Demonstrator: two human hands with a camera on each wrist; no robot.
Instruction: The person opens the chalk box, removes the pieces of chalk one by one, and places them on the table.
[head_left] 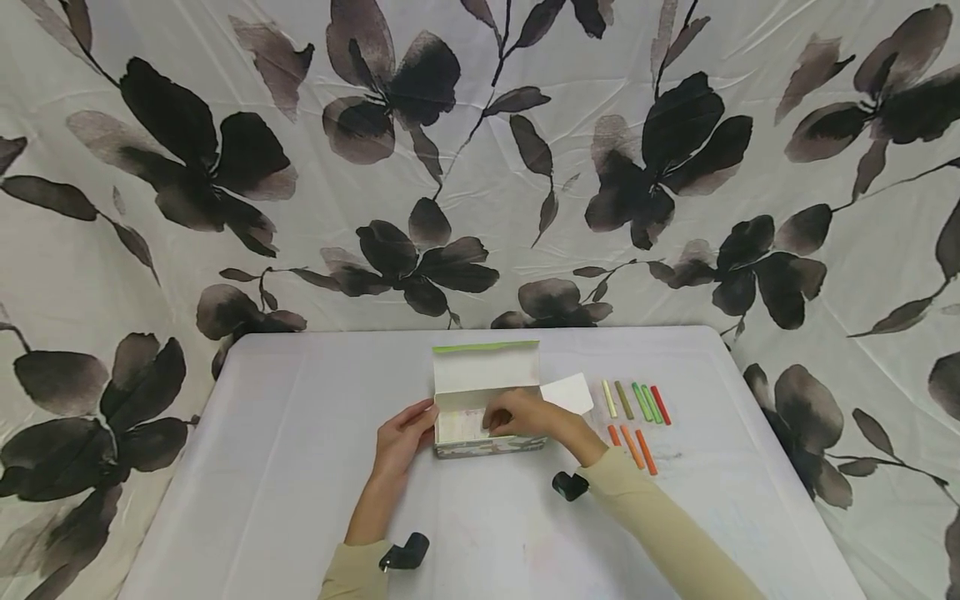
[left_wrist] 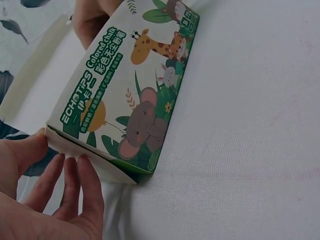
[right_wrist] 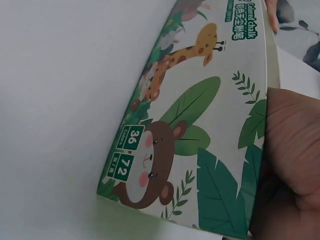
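Observation:
A cardboard box of colored chalk (head_left: 491, 448) stands on the table with its lid (head_left: 486, 367) raised at the back. Animal and leaf pictures cover its printed front (left_wrist: 150, 100). My left hand (head_left: 401, 442) holds the box's left end, thumb at the upper corner and fingertips against the end flap (left_wrist: 95, 160). My right hand (head_left: 521, 414) reaches into the box from the right, its fingers bent downward. In the right wrist view, the printed front (right_wrist: 200, 130) hides those fingertips, so whether they pinch a chalk stick cannot be made out.
Right of the box lie two rows of chalk sticks: a pale yellow one (head_left: 609, 399), an olive one (head_left: 624, 400), green ones (head_left: 642, 402) and a red one (head_left: 661, 405), with orange ones (head_left: 632, 447) nearer. A white side flap (head_left: 568, 392) sticks out. Floral cloth (head_left: 525, 208) hangs behind the table.

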